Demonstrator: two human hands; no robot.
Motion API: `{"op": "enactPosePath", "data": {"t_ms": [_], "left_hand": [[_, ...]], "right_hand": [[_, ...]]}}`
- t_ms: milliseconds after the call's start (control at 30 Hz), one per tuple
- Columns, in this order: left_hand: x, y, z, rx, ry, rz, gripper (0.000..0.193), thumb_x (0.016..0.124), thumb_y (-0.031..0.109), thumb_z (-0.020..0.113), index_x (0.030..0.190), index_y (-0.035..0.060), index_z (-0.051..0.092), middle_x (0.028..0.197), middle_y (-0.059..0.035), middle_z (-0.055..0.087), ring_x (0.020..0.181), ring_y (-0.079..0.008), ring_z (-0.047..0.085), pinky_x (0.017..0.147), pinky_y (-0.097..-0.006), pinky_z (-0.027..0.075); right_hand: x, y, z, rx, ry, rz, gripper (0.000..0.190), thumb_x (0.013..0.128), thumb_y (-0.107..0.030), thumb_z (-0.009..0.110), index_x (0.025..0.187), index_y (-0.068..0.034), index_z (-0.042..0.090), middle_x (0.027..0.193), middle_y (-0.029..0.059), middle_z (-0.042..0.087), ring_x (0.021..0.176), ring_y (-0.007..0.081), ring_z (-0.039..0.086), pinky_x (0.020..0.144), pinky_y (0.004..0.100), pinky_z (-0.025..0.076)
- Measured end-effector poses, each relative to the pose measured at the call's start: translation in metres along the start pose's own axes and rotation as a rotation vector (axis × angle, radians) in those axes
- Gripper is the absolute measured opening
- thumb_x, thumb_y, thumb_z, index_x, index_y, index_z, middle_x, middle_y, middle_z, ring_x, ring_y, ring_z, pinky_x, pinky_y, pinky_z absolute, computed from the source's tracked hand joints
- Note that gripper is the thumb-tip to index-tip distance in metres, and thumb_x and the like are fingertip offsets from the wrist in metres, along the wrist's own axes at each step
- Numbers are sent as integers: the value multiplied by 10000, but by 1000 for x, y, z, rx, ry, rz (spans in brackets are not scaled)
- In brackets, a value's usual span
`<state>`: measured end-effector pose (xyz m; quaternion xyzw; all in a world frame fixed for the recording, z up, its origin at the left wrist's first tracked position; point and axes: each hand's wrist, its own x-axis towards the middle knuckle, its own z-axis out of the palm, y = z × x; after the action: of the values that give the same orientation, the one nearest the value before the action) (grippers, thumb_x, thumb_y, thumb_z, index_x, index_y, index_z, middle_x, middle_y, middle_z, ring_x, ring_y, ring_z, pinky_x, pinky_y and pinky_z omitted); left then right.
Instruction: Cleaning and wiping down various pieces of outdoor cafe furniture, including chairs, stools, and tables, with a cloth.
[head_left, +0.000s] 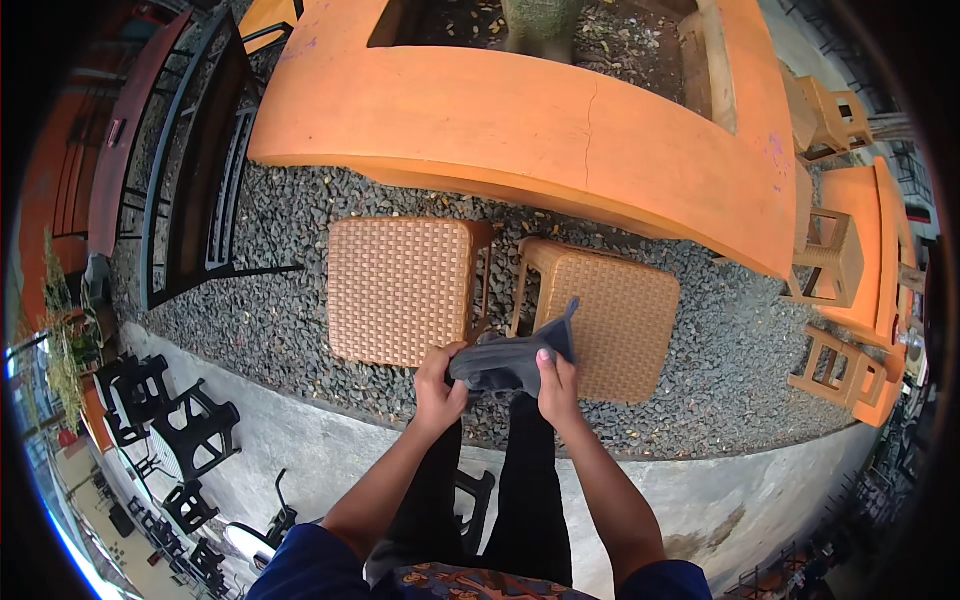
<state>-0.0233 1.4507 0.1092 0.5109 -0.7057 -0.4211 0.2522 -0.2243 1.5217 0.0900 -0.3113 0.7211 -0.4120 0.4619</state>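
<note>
A dark grey cloth (499, 361) is bunched between my two hands, with one pointed corner sticking up at its right side. My left hand (441, 390) grips its left end, thumb and fingers closed on the fabric. At the other end my right hand (557, 386) holds it, the thumb lying on top. Just beyond the hands are two woven-pattern plastic stools, a light brown one (401, 289) to the left and a tan one (615, 322) to the right, partly behind the cloth's raised corner.
An orange curved tabletop (480, 112) surrounds a tree trunk (544, 26) ahead. Dark gravel (727, 352) lies under the stools, bordered by a concrete floor (300, 420). A dark metal-framed bench (202, 165) stands left; black plastic chairs (199, 427) are lower left, more tan stools (832, 251) right.
</note>
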Motion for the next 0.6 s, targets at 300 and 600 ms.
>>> {"op": "enactPosePath", "data": {"t_ms": [300,600], "left_hand": [[126,-29,-140,279,571,182,644,816,246,823,1327,-21,536,1253,-209,540,1160,-363,548,984,-433,452],[14,-186,-59,-566,695,-705,793,939,317,743,1495,-53,315,1405,-204,521,1261,-243,542,1010,-350,471]], "right_hand": [[95,-231,19,820,-139,-505,583,1101,-385,331,1428,90,424,1439,192,521,1374,308,477,1153,464,371],[228,-185,74,-979,79,-814,418,1018,-360,536,1303,-77,654,1490,138,471,1433,344,354,1167,535,249]]}}
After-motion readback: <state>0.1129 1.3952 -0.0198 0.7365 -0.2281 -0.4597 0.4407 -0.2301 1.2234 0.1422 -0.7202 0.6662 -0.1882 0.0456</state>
